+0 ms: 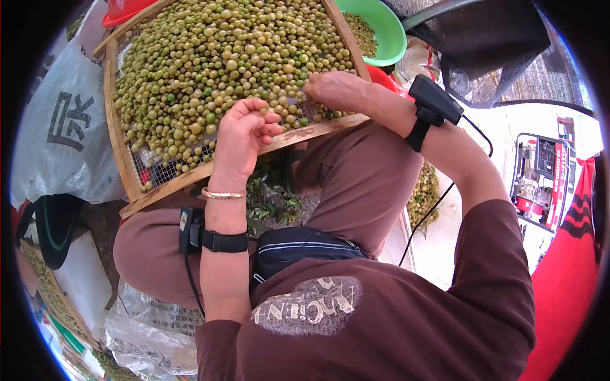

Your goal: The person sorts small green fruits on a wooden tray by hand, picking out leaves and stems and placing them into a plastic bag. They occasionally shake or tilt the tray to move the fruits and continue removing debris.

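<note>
Many small round green and yellowish fruits [210, 70] cover a wood-framed wire mesh tray [171, 191] that rests across my knees. Above the tray's near edge, my left hand [246, 132] is raised with its fingers curled together, and a small green fruit [264, 111] shows between thumb and fingertips. My right hand [332, 91] is low over the fruits near the tray's right corner. Its fingers are bent and pressed together, and their tips are partly hidden, so what they hold cannot be made out.
Beyond the tray's right side sits a green basin [387, 38] with more fruits. A white plastic sack [70, 133] is at the left. Fruits lie on the floor by my right knee [422, 197]. A red-framed machine [540, 178] and red cloth [565, 279] are at the right.
</note>
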Tool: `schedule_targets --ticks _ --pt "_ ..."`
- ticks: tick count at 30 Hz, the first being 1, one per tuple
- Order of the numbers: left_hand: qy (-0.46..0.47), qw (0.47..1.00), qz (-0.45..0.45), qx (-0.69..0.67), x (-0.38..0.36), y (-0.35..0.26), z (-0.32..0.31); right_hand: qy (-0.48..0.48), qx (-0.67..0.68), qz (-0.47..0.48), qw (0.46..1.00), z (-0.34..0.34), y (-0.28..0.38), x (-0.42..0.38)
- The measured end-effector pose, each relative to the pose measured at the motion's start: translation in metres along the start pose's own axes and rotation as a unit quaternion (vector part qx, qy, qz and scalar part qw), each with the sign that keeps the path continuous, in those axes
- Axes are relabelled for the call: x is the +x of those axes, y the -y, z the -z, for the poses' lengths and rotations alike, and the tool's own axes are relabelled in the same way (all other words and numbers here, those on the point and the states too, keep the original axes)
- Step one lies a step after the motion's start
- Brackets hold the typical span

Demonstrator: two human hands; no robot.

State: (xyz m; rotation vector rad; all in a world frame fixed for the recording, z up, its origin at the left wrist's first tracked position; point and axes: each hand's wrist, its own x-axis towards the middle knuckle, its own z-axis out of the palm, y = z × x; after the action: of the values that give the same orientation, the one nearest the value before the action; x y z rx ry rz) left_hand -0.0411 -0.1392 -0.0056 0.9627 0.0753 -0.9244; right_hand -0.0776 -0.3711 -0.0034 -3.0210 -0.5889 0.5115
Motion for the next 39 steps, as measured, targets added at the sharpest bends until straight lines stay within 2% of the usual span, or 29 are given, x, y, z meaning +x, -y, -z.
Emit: schedule_targets --ticks 4,6,9,13,14,15,16,17,18,19,20,21,23,24,25,26,27,28,29,30,33,35,37,39 --pt "-0.001 0.999 0.004 -0.050 -0.012 -0.003 -0.003 0.018 0.036 -0.011 0.999 0.007 0.001 0.003" --pt "-0.012 0.999 -0.004 -0.051 -0.014 -0.001 0.001 -0.013 0.057 -0.023 0.998 0.005 0.004 0.004" --pt "-0.034 0.998 -0.018 -0.054 -0.019 0.001 0.004 -0.008 0.065 -0.059 0.996 0.004 0.005 0.004" --pt "-0.030 0.997 -0.008 -0.071 -0.028 0.001 0.009 -0.005 0.038 -0.058 0.998 0.001 -0.005 0.006" --pt "-0.036 0.997 -0.005 -0.073 -0.030 0.001 0.010 -0.056 0.140 -0.081 0.985 0.004 -0.008 0.000" --pt "-0.035 0.996 -0.011 -0.076 -0.032 0.001 0.011 -0.105 0.242 -0.102 0.959 0.008 -0.010 -0.006" --pt "-0.037 0.996 -0.012 -0.080 -0.033 0.002 0.013 -0.035 0.474 -0.192 0.859 0.014 -0.009 -0.012" --pt "-0.038 0.996 -0.011 -0.083 -0.034 0.003 0.016 -0.036 0.471 -0.190 0.861 0.014 -0.013 -0.018" --pt "-0.030 0.996 -0.011 -0.082 -0.033 0.003 0.019 -0.013 0.619 -0.200 0.760 0.009 -0.019 -0.026" --pt "-0.029 0.996 -0.013 -0.082 -0.034 0.004 0.021 0.011 0.746 -0.204 0.633 0.010 -0.021 -0.033" --pt "-0.017 0.996 -0.014 -0.082 -0.035 0.005 0.022 0.025 0.781 -0.193 0.594 0.009 -0.022 -0.041" --pt "-0.004 0.997 -0.016 -0.082 -0.035 0.005 0.023 0.026 0.780 -0.191 0.595 0.010 -0.020 -0.041" --pt "0.003 0.995 -0.020 -0.093 -0.035 0.006 0.024 0.045 0.812 -0.185 0.551 0.009 -0.016 -0.041" --pt "0.012 0.994 -0.020 -0.106 -0.036 0.006 0.024 0.046 0.814 -0.183 0.549 0.014 -0.010 -0.038" --pt "0.009 0.994 -0.018 -0.103 -0.038 0.007 0.024 0.059 0.677 -0.212 0.702 0.022 -0.002 -0.033" --pt "-0.008 0.994 -0.015 -0.103 -0.039 0.007 0.022 0.070 0.513 -0.231 0.824 0.025 0.004 -0.031" --pt "-0.024 0.994 -0.014 -0.103 -0.039 0.007 0.020 0.070 0.517 -0.227 0.822 0.016 0.004 -0.029" --pt "-0.038 0.993 -0.021 -0.109 -0.039 0.006 0.017 0.032 0.348 -0.175 0.921 0.004 0.006 -0.025" --pt "-0.043 0.993 -0.024 -0.103 -0.039 0.007 0.015 -0.013 0.161 -0.113 0.980 -0.005 0.006 -0.019" --pt "-0.040 0.994 -0.021 -0.105 -0.039 0.008 0.014 -0.018 0.165 -0.107 0.980 -0.004 0.011 -0.016" --pt "-0.032 0.994 -0.012 -0.105 -0.039 0.010 0.011 0.015 0.002 -0.124 0.992 0.001 0.034 -0.014" --pt "-0.029 0.995 -0.009 -0.098 -0.040 0.010 0.009 0.019 -0.013 -0.109 0.994 0.008 0.043 -0.012" --pt "-0.026 0.995 -0.011 -0.093 -0.040 0.011 0.013 0.034 -0.006 -0.142 0.989 0.003 0.043 -0.008" --pt "-0.024 0.996 -0.006 -0.090 -0.042 0.013 0.017 0.033 -0.020 -0.136 0.990 0.002 0.044 -0.008"
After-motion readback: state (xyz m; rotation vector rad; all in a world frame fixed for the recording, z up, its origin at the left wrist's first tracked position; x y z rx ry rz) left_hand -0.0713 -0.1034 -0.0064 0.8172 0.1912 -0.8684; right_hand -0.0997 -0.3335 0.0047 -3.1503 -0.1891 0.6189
